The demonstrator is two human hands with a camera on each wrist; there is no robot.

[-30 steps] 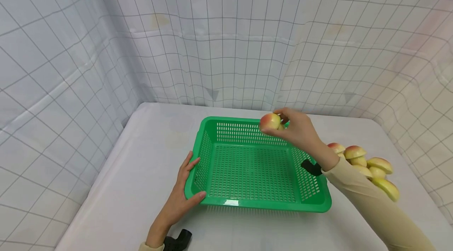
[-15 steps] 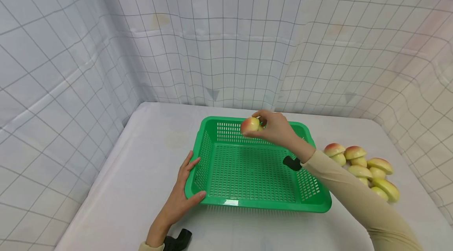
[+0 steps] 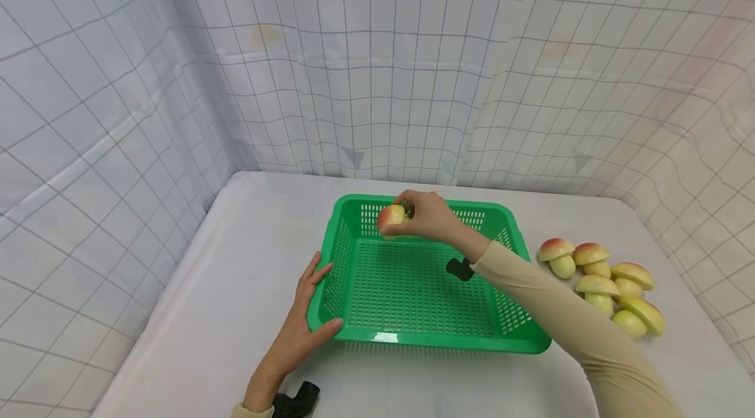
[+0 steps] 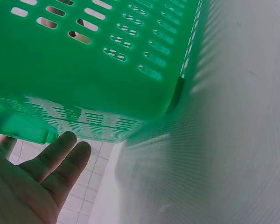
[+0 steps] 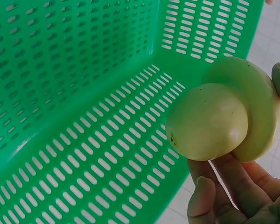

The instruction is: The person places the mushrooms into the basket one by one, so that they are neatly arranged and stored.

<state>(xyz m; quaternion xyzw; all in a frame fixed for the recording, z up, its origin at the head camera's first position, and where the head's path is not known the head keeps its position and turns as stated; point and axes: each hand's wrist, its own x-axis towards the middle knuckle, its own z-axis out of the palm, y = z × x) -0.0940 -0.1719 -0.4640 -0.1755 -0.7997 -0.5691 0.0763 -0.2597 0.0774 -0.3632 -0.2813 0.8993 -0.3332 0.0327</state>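
Observation:
My right hand (image 3: 433, 218) pinches a mushroom (image 3: 390, 217) with a red-and-yellow cap and a pale yellow stem, held over the back left part of a green plastic basket (image 3: 436, 344). The right wrist view shows the rounded stem (image 5: 207, 123) toward the camera, with thumb and fingers on either side of the cap. At the basket's left front corner rests my left hand (image 3: 295, 333), thumb on the front rim and straight fingers along the left side. In the left wrist view two fingers (image 4: 67, 168) extend beside the basket's outer wall.
Several more mushrooms (image 3: 597, 285) lie grouped on the white tabletop (image 3: 265, 228) to the right of the basket. White gridded curtains (image 3: 354, 77) hang behind the table and at both sides.
My right hand has carried the mushroom leftward and slightly down over the basket, uncovering more of the mushrooms at right. My left hand and the basket have stayed put.

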